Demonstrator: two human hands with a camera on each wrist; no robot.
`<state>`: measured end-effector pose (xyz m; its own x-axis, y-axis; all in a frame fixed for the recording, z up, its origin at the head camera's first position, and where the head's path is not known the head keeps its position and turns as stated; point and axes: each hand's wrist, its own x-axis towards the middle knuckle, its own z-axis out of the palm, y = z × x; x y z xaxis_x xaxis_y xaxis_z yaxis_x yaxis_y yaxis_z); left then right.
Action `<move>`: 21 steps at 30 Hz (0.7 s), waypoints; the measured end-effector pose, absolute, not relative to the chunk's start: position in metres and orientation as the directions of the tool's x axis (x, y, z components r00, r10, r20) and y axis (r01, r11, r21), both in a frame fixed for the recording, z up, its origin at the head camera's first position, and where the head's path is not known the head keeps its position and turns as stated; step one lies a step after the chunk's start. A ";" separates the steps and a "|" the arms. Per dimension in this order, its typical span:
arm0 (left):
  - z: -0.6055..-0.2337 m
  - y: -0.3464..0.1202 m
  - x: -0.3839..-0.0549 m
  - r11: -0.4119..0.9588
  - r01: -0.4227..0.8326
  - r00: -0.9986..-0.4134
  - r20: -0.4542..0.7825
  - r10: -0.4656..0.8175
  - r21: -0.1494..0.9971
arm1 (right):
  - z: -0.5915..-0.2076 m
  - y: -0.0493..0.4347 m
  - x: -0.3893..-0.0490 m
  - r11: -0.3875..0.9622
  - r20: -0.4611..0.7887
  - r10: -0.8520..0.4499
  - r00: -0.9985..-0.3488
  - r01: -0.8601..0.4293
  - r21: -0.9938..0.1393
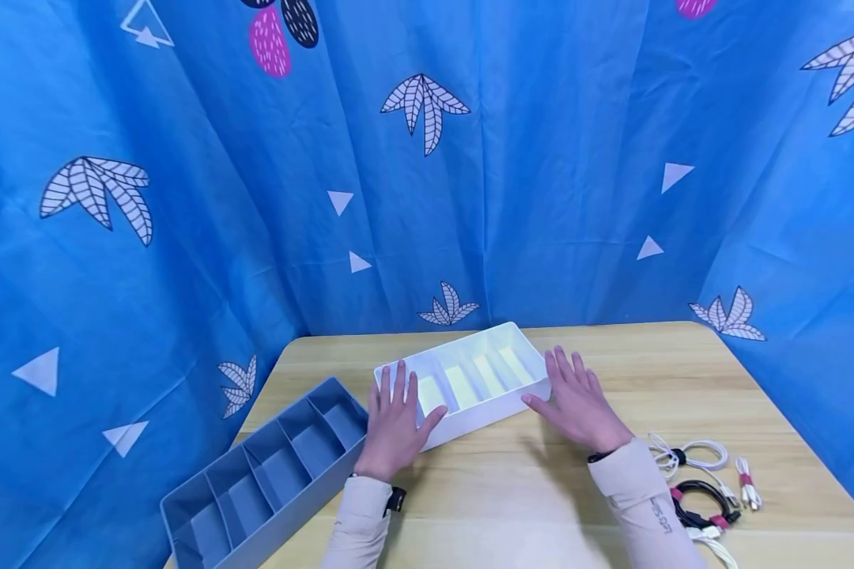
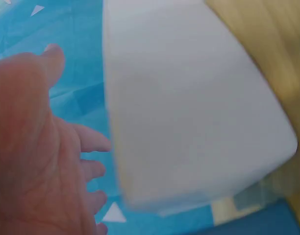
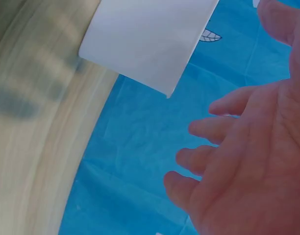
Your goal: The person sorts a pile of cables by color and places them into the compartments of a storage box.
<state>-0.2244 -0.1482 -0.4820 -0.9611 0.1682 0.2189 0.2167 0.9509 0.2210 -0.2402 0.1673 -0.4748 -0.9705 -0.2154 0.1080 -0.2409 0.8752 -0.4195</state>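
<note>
The left hand (image 1: pixel 394 427), fingers spread and gripping nothing, hovers at the left end of the white divided box (image 1: pixel 484 417); whether it touches the rim, I cannot tell. The right hand (image 1: pixel 580 407), likewise spread, hangs just off the other end. The box sits near the worktop's (image 1: pixel 498 498) far edge and looks light, stiff, smooth and perhaps slippery, best held by both end walls. A grey-blue box (image 1: pixel 292 514) lies along the left edge; bundled cables (image 1: pixel 693 519) lie toward the near right corner.
</note>
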 end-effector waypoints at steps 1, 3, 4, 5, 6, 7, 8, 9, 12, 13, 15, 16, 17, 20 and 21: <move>-0.480 -0.152 -0.221 0.952 0.208 -0.963 0.219 0.159 0.223 | -0.475 0.167 -0.241 0.874 0.110 -0.218 -0.970 -0.244 -0.420; -0.476 -0.160 -0.214 0.953 0.186 -0.967 0.216 0.135 0.238 | -0.473 0.165 -0.243 0.871 0.121 -0.227 -0.966 -0.257 -0.418; -0.473 -0.164 -0.210 0.954 0.177 -0.968 0.216 0.125 0.243 | -0.473 0.164 -0.243 0.871 0.124 -0.229 -0.965 -0.260 -0.417; -0.472 -0.169 -0.205 0.954 0.168 -0.970 0.213 0.115 0.247 | -0.472 0.164 -0.244 0.871 0.126 -0.231 -0.965 -0.263 -0.416; -0.469 -0.175 -0.200 0.954 0.159 -0.972 0.209 0.107 0.255 | -0.472 0.164 -0.245 0.872 0.129 -0.234 -0.964 -0.267 -0.410; -0.468 -0.182 -0.195 0.954 0.154 -0.972 0.211 0.100 0.258 | -0.472 0.163 -0.246 0.872 0.132 -0.237 -0.962 -0.271 -0.408; -0.466 -0.189 -0.189 0.953 0.150 -0.972 0.216 0.093 0.262 | -0.472 0.163 -0.248 0.872 0.135 -0.242 -0.961 -0.276 -0.404; -0.465 -0.196 -0.184 0.955 0.142 -0.973 0.212 0.087 0.261 | -0.472 0.163 -0.249 0.873 0.133 -0.244 -0.961 -0.277 -0.400; -0.460 -0.219 -0.167 0.959 0.095 -0.982 0.184 0.045 0.268 | -0.472 0.162 -0.254 0.872 0.135 -0.259 -0.956 -0.292 -0.393; -0.459 -0.227 -0.162 0.959 0.077 -0.984 0.176 0.029 0.272 | -0.472 0.161 -0.255 0.871 0.132 -0.262 -0.956 -0.293 -0.394; -0.456 -0.241 -0.152 0.959 0.038 -0.989 0.149 -0.005 0.282 | -0.472 0.161 -0.258 0.871 0.126 -0.267 -0.956 -0.295 -0.393; -0.455 -0.248 -0.147 0.958 0.021 -0.990 0.142 -0.021 0.285 | -0.473 0.161 -0.259 0.871 0.122 -0.268 -0.956 -0.294 -0.393; -0.453 -0.254 -0.143 0.959 0.007 -0.990 0.140 -0.034 0.284 | -0.474 0.161 -0.260 0.872 0.118 -0.269 -0.956 -0.294 -0.392; -0.449 -0.275 -0.128 0.964 -0.041 -0.988 0.135 -0.079 0.263 | -0.476 0.160 -0.264 0.870 0.107 -0.280 -0.954 -0.299 -0.391; -0.449 -0.282 -0.124 0.965 -0.063 -0.986 0.132 -0.099 0.253 | -0.477 0.160 -0.265 0.870 0.103 -0.283 -0.954 -0.300 -0.391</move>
<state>-0.1239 -0.2820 -0.4489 -0.9863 -0.0988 0.1318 -0.0629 0.9654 0.2529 -0.2654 0.1599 -0.4773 -0.9537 -0.2825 0.1029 -0.3000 0.8699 -0.3915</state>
